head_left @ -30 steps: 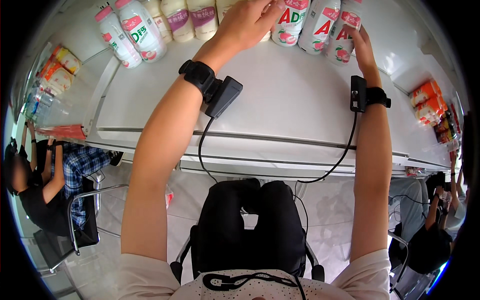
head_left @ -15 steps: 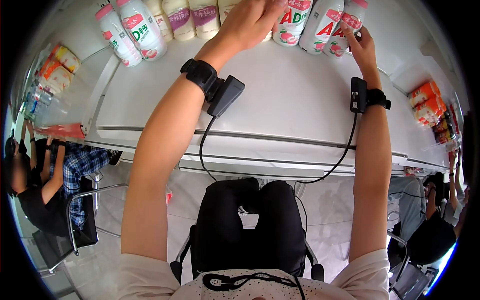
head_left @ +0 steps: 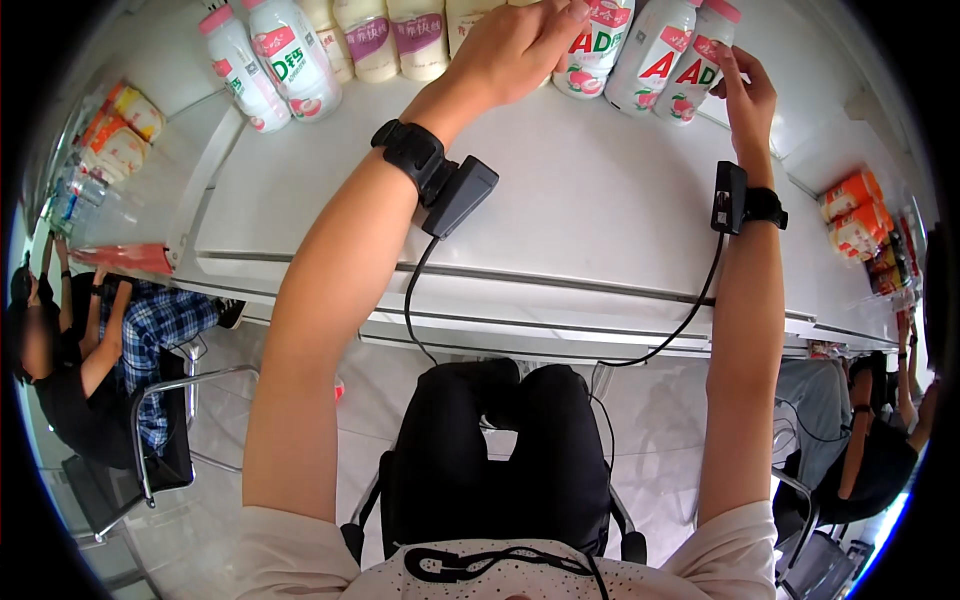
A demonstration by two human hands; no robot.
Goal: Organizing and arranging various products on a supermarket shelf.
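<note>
My left hand [head_left: 522, 52] reaches up to the far row of bottles, fingers curled in beside a white bottle with a pink label [head_left: 594, 50]. Its fingertips meet near the top edge, and whatever they grip is hidden. Two more white bottles lean to the right of it: a middle one [head_left: 652, 60] and the rightmost, pink-capped one [head_left: 695, 75]. Just off that last bottle's right side is my right hand [head_left: 750, 92], thumb and fingers apart, holding nothing. Partly behind my left hand stand cream-coloured bottles, one with a purple label [head_left: 418, 38].
Two pink-capped white bottles [head_left: 292, 62] lean at the far left of the white surface [head_left: 560, 190]. Orange packages [head_left: 857, 212] sit at the right, more packages [head_left: 125, 135] at the left. Cables hang from both wrist devices. People sit on either side.
My right hand has come away from the rightmost bottle, moving right, its fingers now off the label. My left hand stays beside its bottle. The whole view has shifted slightly.
</note>
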